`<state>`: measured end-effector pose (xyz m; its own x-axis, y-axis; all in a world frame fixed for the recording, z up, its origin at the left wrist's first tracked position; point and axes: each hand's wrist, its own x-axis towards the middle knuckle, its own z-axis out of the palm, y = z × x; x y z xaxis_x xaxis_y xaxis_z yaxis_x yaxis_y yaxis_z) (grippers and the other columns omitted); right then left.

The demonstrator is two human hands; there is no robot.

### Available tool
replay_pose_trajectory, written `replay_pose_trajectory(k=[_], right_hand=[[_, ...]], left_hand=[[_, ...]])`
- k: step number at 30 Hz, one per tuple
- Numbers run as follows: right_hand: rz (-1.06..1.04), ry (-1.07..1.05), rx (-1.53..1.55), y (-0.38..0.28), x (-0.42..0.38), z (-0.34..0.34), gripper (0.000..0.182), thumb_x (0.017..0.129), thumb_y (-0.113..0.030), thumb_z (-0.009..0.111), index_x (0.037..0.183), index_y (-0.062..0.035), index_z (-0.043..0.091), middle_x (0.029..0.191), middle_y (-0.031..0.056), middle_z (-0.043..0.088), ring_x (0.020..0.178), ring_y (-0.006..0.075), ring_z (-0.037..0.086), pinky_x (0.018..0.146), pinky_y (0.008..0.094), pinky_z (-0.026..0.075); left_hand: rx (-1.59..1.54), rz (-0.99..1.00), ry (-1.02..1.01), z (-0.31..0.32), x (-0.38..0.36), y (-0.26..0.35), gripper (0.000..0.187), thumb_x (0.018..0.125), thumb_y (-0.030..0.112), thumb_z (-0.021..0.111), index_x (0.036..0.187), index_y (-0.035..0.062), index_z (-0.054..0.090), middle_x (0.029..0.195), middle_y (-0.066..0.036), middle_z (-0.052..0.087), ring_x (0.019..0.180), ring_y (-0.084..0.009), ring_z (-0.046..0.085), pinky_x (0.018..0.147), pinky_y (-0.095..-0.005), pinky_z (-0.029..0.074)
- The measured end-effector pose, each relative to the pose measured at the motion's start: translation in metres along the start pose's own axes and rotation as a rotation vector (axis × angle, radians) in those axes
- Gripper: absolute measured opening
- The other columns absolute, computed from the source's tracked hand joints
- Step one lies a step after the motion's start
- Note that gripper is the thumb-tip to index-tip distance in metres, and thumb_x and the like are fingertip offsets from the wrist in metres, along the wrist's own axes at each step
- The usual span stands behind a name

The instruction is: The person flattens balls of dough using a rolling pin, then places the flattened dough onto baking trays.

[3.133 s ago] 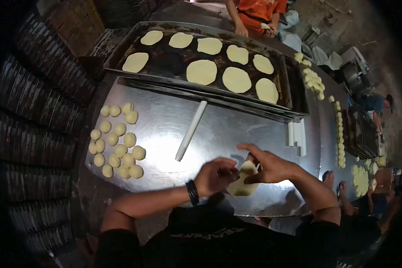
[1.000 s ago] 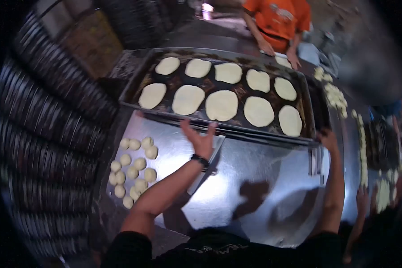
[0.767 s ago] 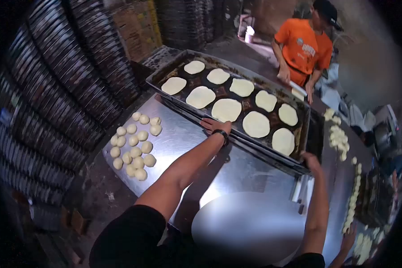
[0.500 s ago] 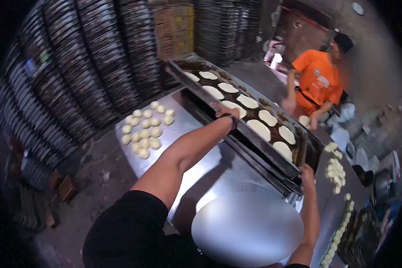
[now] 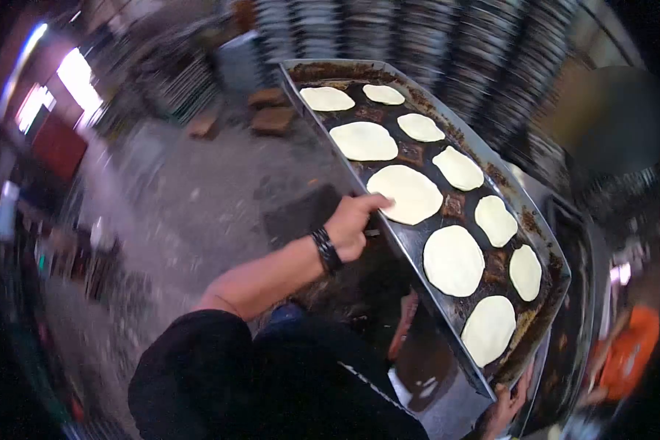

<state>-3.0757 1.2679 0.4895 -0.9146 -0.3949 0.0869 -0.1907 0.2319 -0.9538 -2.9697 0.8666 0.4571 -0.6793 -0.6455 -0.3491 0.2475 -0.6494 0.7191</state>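
Note:
A dark metal baking tray [image 5: 361, 178] with raised sides is held up, tilted, in front of my body. Several flat rounds of pale dough [image 5: 453, 261] lie on it in two rows. My left hand [image 5: 350, 226], a dark braided band at its wrist, grips the long near side with the thumb hooked over the rim. At the lower corner my right hand [image 5: 507, 408] supports the tray, its fingers against the end wall. Part of that hand is hidden below the corner.
Tall stacks of trays [image 5: 411, 40] line the back. Brick-like blocks [image 5: 273, 121] lie on the concrete floor [image 5: 198, 198] to the left. A person in an orange shirt [image 5: 627, 359] is at the far right, beside other dark trays [image 5: 570, 293].
Both hands have lifted the dough-covered tray off the pile on the metal table. My view has swung left toward the open floor, and the orange-shirted person is now at the right edge.

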Motion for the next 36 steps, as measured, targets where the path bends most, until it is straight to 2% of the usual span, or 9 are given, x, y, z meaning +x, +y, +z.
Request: replay_pose_trajectory(k=[2, 10, 14, 18, 23, 33, 34, 35, 36], right_hand=[[-0.164, -0.16, -0.36, 0.028, 0.027, -0.091, 0.055, 0.09, -0.034, 0.058, 0.135, -0.0026, 0.048, 0.104, 0.0097, 0.063, 0.063, 0.0119, 0.048, 0.053, 0.028, 0.036], [-0.406, -0.89, -0.304, -0.084, 0.208, -0.12, 0.07, 0.076, -0.024, 0.059, 0.135, 0.0074, 0.04, 0.135, 0.0171, 0.046, 0.12, 0.0269, 0.048, 0.103, 0.037, 0.035], [0.267, -0.867, 0.151, -0.072, 0.278, -0.074, 0.056, 0.094, -0.042, 0.048, 0.127, 0.0038, 0.05, 0.119, 0.0122, 0.058, 0.107, 0.0273, 0.055, 0.097, 0.0358, 0.04], [0.196, -0.866, -0.329, 0.113, 0.351, -0.022, 0.045, 0.096, -0.037, 0.047, 0.122, -0.0024, 0.055, 0.113, 0.0108, 0.061, 0.1, 0.0279, 0.058, 0.092, 0.0385, 0.043], [-0.057, -1.342, -0.993, 0.069, 0.22, 0.224, 0.042, 0.092, -0.033, 0.05, 0.12, -0.0028, 0.057, 0.113, 0.0138, 0.061, 0.1, 0.0307, 0.058, 0.089, 0.0407, 0.044], [-0.633, -1.204, -1.266, 0.102, 0.389, 0.58, 0.038, 0.085, -0.025, 0.058, 0.116, -0.0035, 0.061, 0.113, 0.0196, 0.062, 0.1, 0.0362, 0.059, 0.084, 0.0452, 0.047], [-1.175, -1.262, -1.21, 0.014, 0.359, 0.679, 0.033, 0.085, -0.026, 0.057, 0.105, 0.0001, 0.062, 0.108, 0.0173, 0.063, 0.1, 0.0293, 0.057, 0.087, 0.0412, 0.043], [-0.669, -1.2, -0.924, -0.082, 0.293, 0.772, 0.034, 0.085, -0.027, 0.057, 0.101, 0.0014, 0.062, 0.105, 0.02, 0.064, 0.098, 0.0329, 0.059, 0.084, 0.0417, 0.044], [-1.067, -1.224, -0.718, -0.155, 0.245, 0.85, 0.035, 0.084, -0.028, 0.059, 0.102, 0.0023, 0.062, 0.097, 0.0204, 0.066, 0.09, 0.034, 0.062, 0.08, 0.0422, 0.047]], left_hand=[[-0.128, -0.041, 0.044, 0.009, -0.071, -0.01, 0.021, 0.083, 0.025, 0.064, 0.095, 0.0085, 0.061, 0.08, -0.005, 0.062, 0.072, -0.0182, 0.061, 0.069, -0.0369, 0.051], [-0.357, -0.018, 0.502, 0.057, -0.256, -0.082, 0.038, 0.081, 0.019, 0.055, 0.114, 0.0022, 0.053, 0.099, -0.009, 0.066, 0.086, -0.0228, 0.066, 0.086, -0.0418, 0.053], [-0.623, -0.003, 0.877, 0.09, -0.291, -0.115, 0.06, 0.076, 0.019, 0.061, 0.13, 0.0024, 0.038, 0.144, -0.018, 0.022, 0.127, -0.0419, 0.033, 0.092, -0.0518, 0.05], [-0.79, 0.059, 1.169, 0.102, -0.308, -0.188, 0.046, 0.077, 0.018, 0.059, 0.117, 0.0022, 0.046, 0.131, -0.019, 0.036, 0.117, -0.0377, 0.045, 0.083, -0.05, 0.055], [-1.146, 0.02, 1.236, -0.16, -0.356, -0.079, 0.037, 0.076, 0.025, 0.054, 0.105, 0.0037, 0.051, 0.097, -0.016, 0.058, 0.087, -0.0328, 0.061, 0.078, -0.051, 0.053], [-1.583, 0.408, 1.575, -0.264, -0.392, -0.061, 0.033, 0.072, 0.022, 0.051, 0.103, 0.0099, 0.055, 0.1, -0.011, 0.061, 0.093, -0.0311, 0.057, 0.088, -0.0537, 0.047], [-1.662, 0.477, 1.637, -0.25, -0.385, -0.016, 0.031, 0.071, 0.022, 0.053, 0.101, 0.0123, 0.055, 0.098, -0.009, 0.061, 0.092, -0.0304, 0.057, 0.089, -0.0534, 0.046], [-1.766, 0.402, 1.671, -0.267, -0.38, -0.005, 0.029, 0.071, 0.022, 0.054, 0.099, 0.0137, 0.055, 0.096, -0.008, 0.06, 0.091, -0.0296, 0.056, 0.089, -0.0531, 0.046], [-1.876, 0.329, 1.702, -0.283, -0.381, 0.0, 0.028, 0.071, 0.023, 0.055, 0.097, 0.015, 0.054, 0.094, -0.006, 0.06, 0.09, -0.0287, 0.056, 0.089, -0.0528, 0.046]])
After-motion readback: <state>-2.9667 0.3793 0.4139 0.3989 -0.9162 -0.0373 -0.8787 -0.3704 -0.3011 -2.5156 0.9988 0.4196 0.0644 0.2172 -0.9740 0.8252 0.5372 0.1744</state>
